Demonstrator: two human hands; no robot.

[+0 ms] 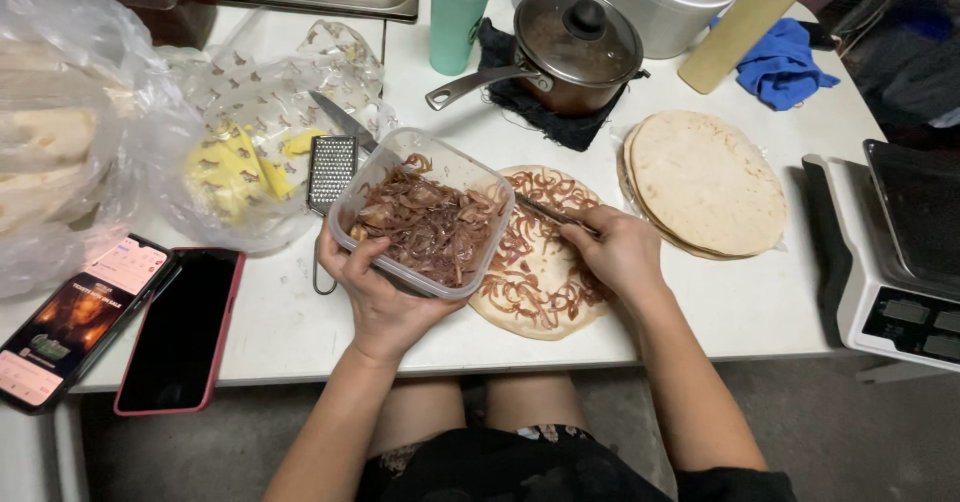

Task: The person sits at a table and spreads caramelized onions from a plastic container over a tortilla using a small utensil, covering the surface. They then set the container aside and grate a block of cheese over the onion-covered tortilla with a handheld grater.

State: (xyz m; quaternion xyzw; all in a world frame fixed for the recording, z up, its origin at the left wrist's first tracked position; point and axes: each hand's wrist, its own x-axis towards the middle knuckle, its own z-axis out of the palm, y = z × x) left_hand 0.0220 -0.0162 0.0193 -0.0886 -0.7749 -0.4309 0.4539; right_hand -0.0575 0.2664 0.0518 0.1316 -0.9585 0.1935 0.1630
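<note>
My left hand (378, 297) holds a clear plastic container (440, 167) of brown cooked onions tilted above the white table (760, 302). My right hand (622, 252) grips a dark thin utensil (548, 213) whose tip reaches into the container. Under both hands lies a flat tortilla (545, 302) spread with onion strips. The container covers the tortilla's left part.
A stack of plain tortillas (706, 182) lies to the right. A lidded pot (578, 47) on a dark cloth, a teal cup (458, 12) and a blue rag (782, 65) stand behind. A small grater (331, 170), bagged cheese (235, 167), two phones (180, 327) lie left; a scale (895, 262) sits right.
</note>
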